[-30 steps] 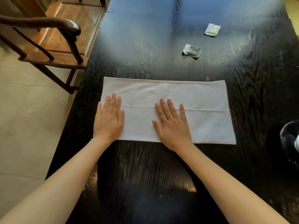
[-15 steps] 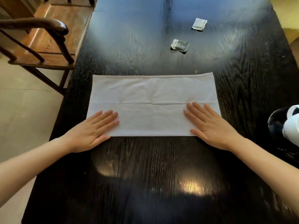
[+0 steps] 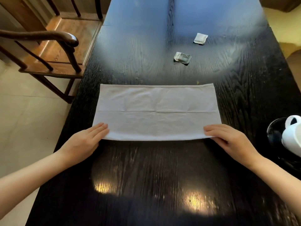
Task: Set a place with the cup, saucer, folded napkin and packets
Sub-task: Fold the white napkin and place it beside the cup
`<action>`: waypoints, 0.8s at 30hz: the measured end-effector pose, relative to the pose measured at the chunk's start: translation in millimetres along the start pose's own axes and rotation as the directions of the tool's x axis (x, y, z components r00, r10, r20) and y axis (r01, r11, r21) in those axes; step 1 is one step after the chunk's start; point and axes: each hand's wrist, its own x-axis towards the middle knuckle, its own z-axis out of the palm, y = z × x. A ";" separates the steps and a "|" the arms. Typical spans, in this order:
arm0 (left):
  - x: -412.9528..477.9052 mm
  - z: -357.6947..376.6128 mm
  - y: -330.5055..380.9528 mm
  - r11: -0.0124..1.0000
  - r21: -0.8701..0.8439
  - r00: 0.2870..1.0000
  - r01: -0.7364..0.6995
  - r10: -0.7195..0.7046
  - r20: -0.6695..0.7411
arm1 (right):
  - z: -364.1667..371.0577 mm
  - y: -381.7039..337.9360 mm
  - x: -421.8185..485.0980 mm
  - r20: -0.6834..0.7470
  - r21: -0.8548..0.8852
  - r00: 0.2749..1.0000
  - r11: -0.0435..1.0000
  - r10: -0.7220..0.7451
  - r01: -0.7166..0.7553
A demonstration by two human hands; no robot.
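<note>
A white napkin [image 3: 157, 111], folded into a long rectangle with a crease along its length, lies flat on the black table [image 3: 154, 176]. My left hand [image 3: 84, 141] pinches its near left corner and my right hand [image 3: 228, 139] pinches its near right corner; both corners are lifted slightly. Two small packets lie farther back: a greyish printed one [image 3: 182, 57] and a white one [image 3: 200, 38]. At the right edge a white cup [image 3: 292, 137] stands on a dark saucer [image 3: 275, 134], partly cut off by the frame.
A wooden armchair [image 3: 48, 51] stands beside the table's left edge, with pale floor tiles [image 3: 24, 119] below it. The far part of the table shows a blurred blue patch. Bright lamp reflections lie on the near tabletop.
Both hands slid outward from the napkin's middle to its near corners and took hold of them. The view shifted, bringing more of the cup and saucer into the frame.
</note>
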 end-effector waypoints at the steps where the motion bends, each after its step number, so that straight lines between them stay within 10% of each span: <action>1: -3.3 1.9 -1.5 0.998 -0.046 0.999 0.048 -0.049 -0.003 | -2.8 2.8 2.0 -0.003 0.107 0.998 0.992 0.065 -0.065; 9: -3.1 -9.8 -11.3 0.679 -0.555 0.824 0.481 -0.566 0.020 | -16.8 24.7 18.0 0.115 0.475 0.897 0.769 0.427 -0.427; 18: 23.9 -17.1 10.3 0.152 -0.881 0.521 0.448 -0.845 0.119 | -9.2 22.2 32.7 -0.068 0.780 0.796 0.530 0.601 -0.333; 24: 65.8 -8.8 16.7 0.125 -0.879 0.321 0.459 -0.947 0.033 | 0.9 21.0 72.6 -0.414 0.473 0.654 0.764 0.633 -0.439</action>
